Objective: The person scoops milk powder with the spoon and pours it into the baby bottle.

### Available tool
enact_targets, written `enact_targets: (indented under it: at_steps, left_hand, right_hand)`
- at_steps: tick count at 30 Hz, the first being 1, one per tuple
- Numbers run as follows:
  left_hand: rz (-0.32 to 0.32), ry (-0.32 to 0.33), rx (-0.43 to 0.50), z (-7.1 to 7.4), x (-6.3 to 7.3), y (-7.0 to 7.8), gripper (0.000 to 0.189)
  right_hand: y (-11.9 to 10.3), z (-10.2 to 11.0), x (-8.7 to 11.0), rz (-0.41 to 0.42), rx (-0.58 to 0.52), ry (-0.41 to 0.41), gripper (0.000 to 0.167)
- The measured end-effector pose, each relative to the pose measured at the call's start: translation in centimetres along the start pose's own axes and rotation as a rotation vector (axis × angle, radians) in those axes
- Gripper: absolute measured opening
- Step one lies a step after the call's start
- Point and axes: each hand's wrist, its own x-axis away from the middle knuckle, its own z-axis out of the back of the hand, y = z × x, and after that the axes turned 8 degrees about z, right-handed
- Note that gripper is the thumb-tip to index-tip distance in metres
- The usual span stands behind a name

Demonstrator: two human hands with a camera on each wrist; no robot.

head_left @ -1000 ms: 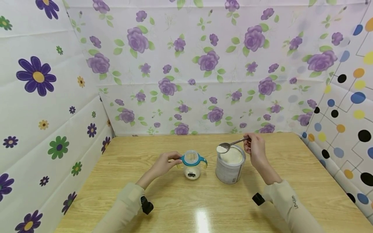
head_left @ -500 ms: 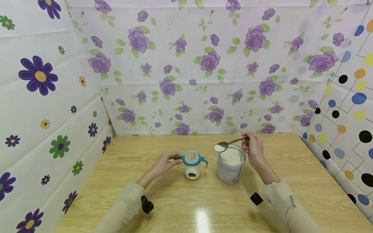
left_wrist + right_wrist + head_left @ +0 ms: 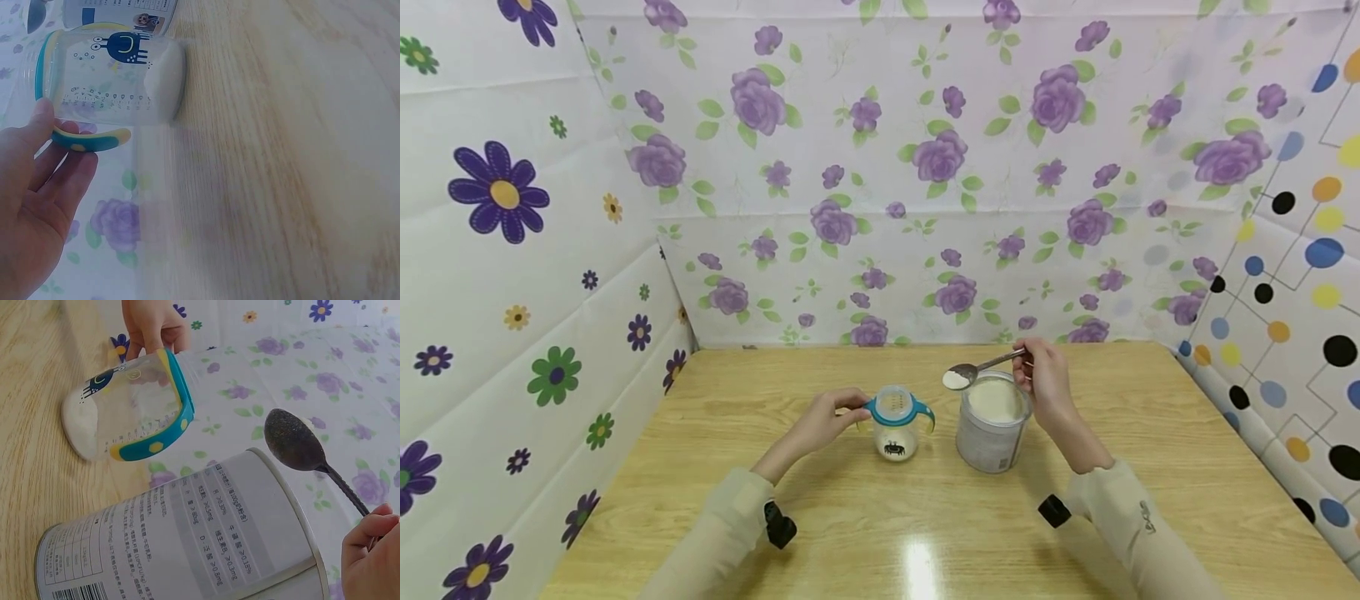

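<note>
A clear baby bottle [image 3: 896, 433] with a blue collar, two handles and a dark cartoon print stands upright on the table. White powder covers its bottom in the left wrist view. My left hand [image 3: 826, 425] pinches the bottle's left handle [image 3: 94, 140] between thumb and fingers. To the right stands an uncovered tin [image 3: 990, 437] of pale powder. My right hand [image 3: 1047, 379] holds a dark metal spoon [image 3: 964, 372] by the end of its handle. White powder lies in the spoon's bowl, which hovers above the gap between bottle and tin, touching neither.
The wooden table [image 3: 850, 525] reaches back to a flowered cloth wall [image 3: 895, 275]. Patterned cloth walls also stand at left and right. A black wrist camera [image 3: 779, 525] sits at the left cuff, and another black camera [image 3: 1054, 511] at the right cuff.
My right hand has moved left, carrying the spoon of powder from over the tin's left rim toward the bottle. The left hand, bottle and tin look unmoved.
</note>
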Motion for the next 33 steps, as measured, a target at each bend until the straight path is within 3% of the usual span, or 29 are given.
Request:
enact_targets:
  at_steps: [13, 33]
  left_hand:
    - [-0.015, 0.0, -0.016, 0.1, 0.0, -0.1, 0.018]
    - [-0.01, 0.012, -0.02, 0.0, 0.0, 0.0, 0.013]
  right_hand:
    - [0.3, -0.9, 0.0, -0.021, 0.004, -0.016, 0.023]
    - [0.7, -2.2, 0.2, -0.011, 0.049, -0.131, 0.025]
